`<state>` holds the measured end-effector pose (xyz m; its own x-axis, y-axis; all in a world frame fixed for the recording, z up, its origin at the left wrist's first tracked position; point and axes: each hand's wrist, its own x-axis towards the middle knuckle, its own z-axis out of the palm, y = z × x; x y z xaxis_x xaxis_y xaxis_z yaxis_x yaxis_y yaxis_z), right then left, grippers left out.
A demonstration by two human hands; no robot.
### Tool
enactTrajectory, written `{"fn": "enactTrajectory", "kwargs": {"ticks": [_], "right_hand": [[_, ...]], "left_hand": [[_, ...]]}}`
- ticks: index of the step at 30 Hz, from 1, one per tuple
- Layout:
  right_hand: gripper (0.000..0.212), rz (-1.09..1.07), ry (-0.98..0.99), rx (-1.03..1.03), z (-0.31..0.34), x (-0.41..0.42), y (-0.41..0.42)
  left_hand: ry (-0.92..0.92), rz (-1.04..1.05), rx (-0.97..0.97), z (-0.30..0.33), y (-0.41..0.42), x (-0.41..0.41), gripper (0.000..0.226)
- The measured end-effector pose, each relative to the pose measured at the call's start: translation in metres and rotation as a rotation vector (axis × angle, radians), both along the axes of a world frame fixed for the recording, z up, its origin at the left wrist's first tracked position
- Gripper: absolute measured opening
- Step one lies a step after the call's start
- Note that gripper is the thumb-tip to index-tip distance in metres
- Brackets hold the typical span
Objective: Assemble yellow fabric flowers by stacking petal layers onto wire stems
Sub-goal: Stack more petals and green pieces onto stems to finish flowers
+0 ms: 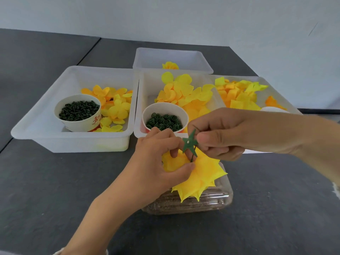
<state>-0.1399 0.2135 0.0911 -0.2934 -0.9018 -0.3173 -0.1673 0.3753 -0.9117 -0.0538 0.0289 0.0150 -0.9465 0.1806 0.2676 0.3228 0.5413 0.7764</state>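
**Green calyx on stem, yellow flower held over clear box**

Right hand [219,137]: fingers curled, thumb and forefinger pinching the upper end of the thin green wire stem [192,157]. Green star-shaped calyx [190,143] threaded on that stem, pale hole at its centre visible, sitting just above the yellow petals and not yet pressed down on them.

Left hand [160,162]: fingers curled round the yellow fabric flower [202,176], thumb pressing its upper face near the stem, fingertips touching the calyx's lower points. Pointed petal tips spreading to the near right, past the palm.

Directly beneath the flower: clear plastic box [211,201] with brownish contents, too blurred to identify, resting on the dark table [55,181].

Farther out, four white trays. Left tray [36,133]: rounded yellow and orange petals plus a paper bowl [77,124] of dark green ridged pieces. Middle tray [139,100]: heap of yellow and orange petal layers [182,91] and a second cup [165,109] of dark green round ribbed parts, just beyond the left knuckles. Right tray [287,100]: pointed and squarish yellow-orange pieces, partly hidden by the right forearm. Far tray [184,56]: one yellow flower [170,65] against the near wall.

Pale wall behind the table.
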Motion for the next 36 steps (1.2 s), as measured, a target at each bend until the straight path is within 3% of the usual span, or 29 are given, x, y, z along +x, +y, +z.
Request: {"fn": "enactTrajectory", "kwargs": {"ticks": [5, 8, 12, 16, 19, 22, 26, 28, 30, 36], "right_hand": [[0.031, -0.008, -0.080, 0.023, 0.001, -0.002, 0.002], [0.034, -0.006, -0.109, 0.055, 0.002, -0.004, 0.005], [0.035, 0.015, -0.153, 0.088, 0.002, -0.006, 0.008], [0.031, 0.002, -0.103, 0.130, -0.001, -0.006, 0.009], [0.030, -0.043, 0.040, 0.225, -0.004, 0.001, 0.003], [0.024, -0.196, 0.410, 0.270, 0.004, 0.012, 0.003], [0.020, -0.194, 0.741, 0.038, 0.015, 0.031, -0.002], [0.014, -0.126, 0.896, 0.033, 0.007, 0.038, -0.011], [0.014, -0.110, 0.933, 0.049, -0.002, 0.040, -0.018], [0.019, -0.087, 0.933, 0.094, -0.005, 0.038, -0.022]], "left_hand": [[0.016, -0.005, 0.014, -0.001, 0.000, 0.000, 0.005], [0.017, -0.020, 0.035, -0.001, -0.001, -0.001, 0.025], [0.025, -0.012, 0.017, -0.003, -0.001, 0.000, 0.005], [0.034, -0.006, 0.019, -0.003, -0.001, 0.000, 0.006], [0.046, -0.008, 0.018, -0.004, -0.002, -0.001, 0.018], [0.048, -0.005, 0.013, -0.003, -0.002, 0.000, 0.017], [0.064, 0.007, 0.002, -0.003, -0.001, -0.001, 0.028], [0.067, 0.002, -0.004, -0.002, 0.000, 0.000, 0.026], [0.048, -0.009, -0.021, -0.002, 0.000, 0.001, 0.015], [0.005, -0.034, -0.048, -0.004, -0.006, 0.011, 0.039]]}}
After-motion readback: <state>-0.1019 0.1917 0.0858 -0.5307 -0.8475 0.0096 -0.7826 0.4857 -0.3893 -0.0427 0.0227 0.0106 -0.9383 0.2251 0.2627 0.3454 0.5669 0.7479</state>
